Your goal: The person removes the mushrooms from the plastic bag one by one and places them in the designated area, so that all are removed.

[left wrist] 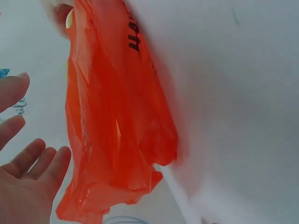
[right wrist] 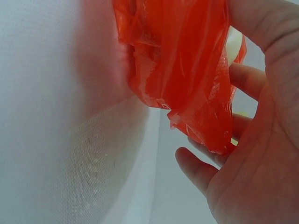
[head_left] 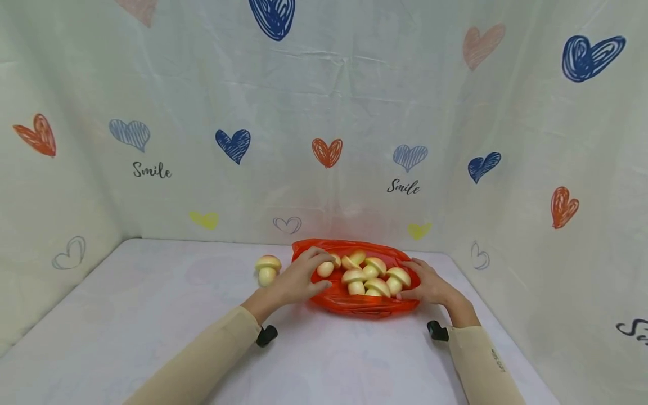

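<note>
Left sleeve: long, pale beige, largely smooth; ends in a left cuff at the wrist.
Right sleeve: long, same pale beige; ends in a matching right cuff.
Marking: small dark lettering on the right sleeve, set near the cuff; too small to read surely.
Left wrist unit: black, short, stubby; juts out beside the cuff.
Right wrist unit: black, similar stubby form, on the inner side.
Left grip: bare hand.
Right grip: bare hand.
</note>
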`<state>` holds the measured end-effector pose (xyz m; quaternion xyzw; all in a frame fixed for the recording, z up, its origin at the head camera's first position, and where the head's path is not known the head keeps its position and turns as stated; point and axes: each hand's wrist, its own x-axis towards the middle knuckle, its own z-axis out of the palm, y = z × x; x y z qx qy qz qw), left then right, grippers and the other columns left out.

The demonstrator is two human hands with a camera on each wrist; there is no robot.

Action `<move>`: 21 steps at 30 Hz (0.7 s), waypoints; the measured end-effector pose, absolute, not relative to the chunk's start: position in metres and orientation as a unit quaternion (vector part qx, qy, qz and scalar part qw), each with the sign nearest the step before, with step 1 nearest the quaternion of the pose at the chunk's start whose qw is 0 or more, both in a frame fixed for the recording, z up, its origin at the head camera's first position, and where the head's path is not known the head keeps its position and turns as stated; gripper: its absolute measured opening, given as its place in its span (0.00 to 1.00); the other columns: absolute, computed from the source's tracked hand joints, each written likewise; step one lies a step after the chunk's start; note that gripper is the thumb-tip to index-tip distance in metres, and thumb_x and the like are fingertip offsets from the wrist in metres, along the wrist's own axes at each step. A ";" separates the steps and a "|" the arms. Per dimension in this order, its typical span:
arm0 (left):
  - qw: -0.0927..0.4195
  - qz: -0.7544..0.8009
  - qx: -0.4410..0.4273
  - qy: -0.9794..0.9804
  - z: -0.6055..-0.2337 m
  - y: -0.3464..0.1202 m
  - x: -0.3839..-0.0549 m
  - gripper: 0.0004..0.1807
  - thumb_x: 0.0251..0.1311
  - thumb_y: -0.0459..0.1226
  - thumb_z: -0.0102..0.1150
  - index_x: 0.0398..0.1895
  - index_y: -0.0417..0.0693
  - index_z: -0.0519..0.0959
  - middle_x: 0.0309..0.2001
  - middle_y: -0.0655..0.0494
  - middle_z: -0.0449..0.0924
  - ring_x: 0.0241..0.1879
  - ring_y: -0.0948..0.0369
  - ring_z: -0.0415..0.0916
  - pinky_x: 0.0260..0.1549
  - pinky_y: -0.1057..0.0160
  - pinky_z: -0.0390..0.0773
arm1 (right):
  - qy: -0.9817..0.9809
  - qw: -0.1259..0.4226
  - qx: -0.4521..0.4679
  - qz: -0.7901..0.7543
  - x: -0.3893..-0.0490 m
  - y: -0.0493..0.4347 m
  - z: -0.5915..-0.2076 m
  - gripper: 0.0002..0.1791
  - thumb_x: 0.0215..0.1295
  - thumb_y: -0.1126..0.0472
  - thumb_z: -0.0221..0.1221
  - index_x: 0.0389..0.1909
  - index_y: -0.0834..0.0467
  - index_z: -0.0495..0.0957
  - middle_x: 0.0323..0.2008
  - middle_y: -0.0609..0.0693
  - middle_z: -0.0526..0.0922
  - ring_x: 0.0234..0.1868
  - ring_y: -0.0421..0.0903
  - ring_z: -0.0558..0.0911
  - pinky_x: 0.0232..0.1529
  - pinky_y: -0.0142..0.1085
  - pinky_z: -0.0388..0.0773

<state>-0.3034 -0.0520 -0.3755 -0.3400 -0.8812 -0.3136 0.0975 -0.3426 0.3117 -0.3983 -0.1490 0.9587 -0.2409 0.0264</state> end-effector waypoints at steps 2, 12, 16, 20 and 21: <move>0.086 -0.317 -0.331 -0.884 -0.374 -0.050 -0.309 0.26 0.59 0.41 0.64 0.62 0.53 0.71 0.57 0.57 0.65 0.58 0.57 0.65 0.55 0.59 0.72 | 0.959 0.027 -0.151 -0.239 -0.343 0.312 -0.397 0.50 0.47 0.42 0.70 0.68 0.59 0.61 0.69 0.66 0.51 0.67 0.67 0.53 0.58 0.67 0.59; 0.036 -0.306 -0.304 -0.901 -0.369 -0.038 -0.332 0.26 0.59 0.42 0.63 0.62 0.52 0.72 0.58 0.53 0.67 0.57 0.51 0.68 0.56 0.54 0.71 | 0.960 0.032 -0.141 -0.239 -0.343 0.314 -0.395 0.52 0.45 0.41 0.71 0.69 0.58 0.60 0.70 0.65 0.50 0.67 0.67 0.52 0.57 0.68 0.59; 0.016 -0.293 -0.296 -0.909 -0.369 -0.035 -0.339 0.26 0.60 0.42 0.63 0.62 0.52 0.72 0.57 0.52 0.67 0.56 0.51 0.69 0.55 0.55 0.72 | 0.961 0.033 -0.136 -0.239 -0.343 0.314 -0.395 0.52 0.45 0.41 0.70 0.69 0.58 0.60 0.70 0.65 0.49 0.67 0.67 0.52 0.57 0.68 0.60; 0.007 -0.276 -0.289 -0.917 -0.372 -0.033 -0.346 0.26 0.60 0.41 0.64 0.62 0.52 0.73 0.57 0.52 0.67 0.55 0.53 0.68 0.55 0.54 0.72 | 0.962 0.033 -0.138 -0.235 -0.343 0.313 -0.396 0.52 0.45 0.40 0.70 0.69 0.57 0.60 0.70 0.64 0.49 0.67 0.67 0.52 0.57 0.67 0.60; 0.007 -0.271 -0.287 -0.919 -0.373 -0.032 -0.347 0.26 0.59 0.41 0.64 0.62 0.53 0.73 0.57 0.52 0.67 0.54 0.54 0.68 0.55 0.55 0.72 | 0.962 0.032 -0.139 -0.233 -0.343 0.313 -0.395 0.52 0.45 0.40 0.70 0.69 0.56 0.60 0.70 0.64 0.50 0.67 0.67 0.53 0.56 0.68 0.60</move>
